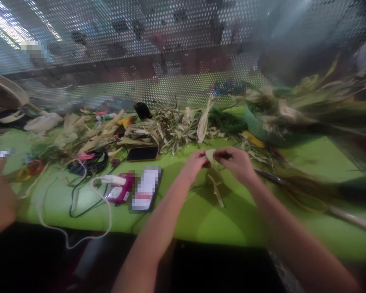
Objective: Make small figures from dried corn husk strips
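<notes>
A pale strip that looks like dried corn husk (210, 154) is pinched between my two hands, a little above the green table (177, 219). My left hand (197, 159) is closed on its left side. On the other side, my right hand (235, 162) grips it with thumb and fingers. Narrow scraps of husk (216, 189) show just below my hands. One larger pale husk (204, 124) stands out from the heap of dried husk cuttings (173, 126) beyond them.
Left of my arms lie a phone with a lit screen (146, 189), a dark phone (142, 153), a magenta device (121, 191) and a white cable (110, 215). Another person's arm (0, 199) is at far left. A green basket (253, 124) and a long rod (350, 217) are right.
</notes>
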`<state>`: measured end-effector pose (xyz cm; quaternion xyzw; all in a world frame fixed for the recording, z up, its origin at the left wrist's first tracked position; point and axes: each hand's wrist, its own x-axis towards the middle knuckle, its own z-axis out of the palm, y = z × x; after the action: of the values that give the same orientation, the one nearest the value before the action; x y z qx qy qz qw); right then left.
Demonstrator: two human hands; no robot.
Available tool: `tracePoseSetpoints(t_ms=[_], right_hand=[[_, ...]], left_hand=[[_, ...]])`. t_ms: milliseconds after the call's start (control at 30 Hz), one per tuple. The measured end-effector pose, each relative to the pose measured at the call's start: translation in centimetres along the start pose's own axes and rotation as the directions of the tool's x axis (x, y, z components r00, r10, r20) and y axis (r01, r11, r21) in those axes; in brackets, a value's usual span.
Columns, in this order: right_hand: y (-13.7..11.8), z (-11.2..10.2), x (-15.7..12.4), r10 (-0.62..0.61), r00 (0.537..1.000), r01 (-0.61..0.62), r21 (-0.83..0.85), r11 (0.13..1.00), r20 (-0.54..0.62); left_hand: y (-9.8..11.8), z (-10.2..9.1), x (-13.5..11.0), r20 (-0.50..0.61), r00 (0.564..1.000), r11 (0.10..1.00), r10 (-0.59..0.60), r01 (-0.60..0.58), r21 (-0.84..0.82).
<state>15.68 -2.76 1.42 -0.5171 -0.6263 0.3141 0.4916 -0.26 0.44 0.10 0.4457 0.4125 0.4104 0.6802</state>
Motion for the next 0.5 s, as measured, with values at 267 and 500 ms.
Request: tracePoseSetpoints(t_ms=[267, 500], right_hand=[[0.10, -0.22, 0.03, -0.059, 0.998, 0.057, -0.099, 0.993, -0.014], [0.57, -0.15, 0.01, 0.013, 0.998, -0.021, -0.119, 0.993, -0.068]], left_hand=[[-0.16, 0.00, 0.06, -0.005, 0.999, 0.994, -0.049, 0.048, -0.101], [-0.10, -0.02, -0.19, 0.086, 0.989, 0.984, 0.118, -0.128, 0.127]])
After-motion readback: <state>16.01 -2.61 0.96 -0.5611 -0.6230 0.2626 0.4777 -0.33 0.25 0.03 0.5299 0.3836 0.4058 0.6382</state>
